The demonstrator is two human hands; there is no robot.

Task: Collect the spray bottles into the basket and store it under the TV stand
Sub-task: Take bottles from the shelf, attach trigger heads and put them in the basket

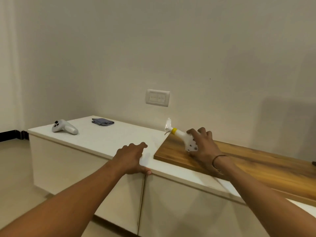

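A white spray bottle (181, 134) with a yellow collar lies tilted on the wooden top (256, 161) of the TV stand, its nozzle toward the wall. My right hand (203, 144) is closed around the bottle's body. My left hand (133, 156) rests flat on the front edge of the white cabinet top (102, 139), with the thumb hooked under the edge and nothing in it. No basket is in view.
A white game controller (64, 128) and a folded grey cloth (102, 121) lie on the left part of the white top. A wall switch plate (157, 97) sits above the stand. Below are white cabinet doors (179, 211) and beige floor to the left.
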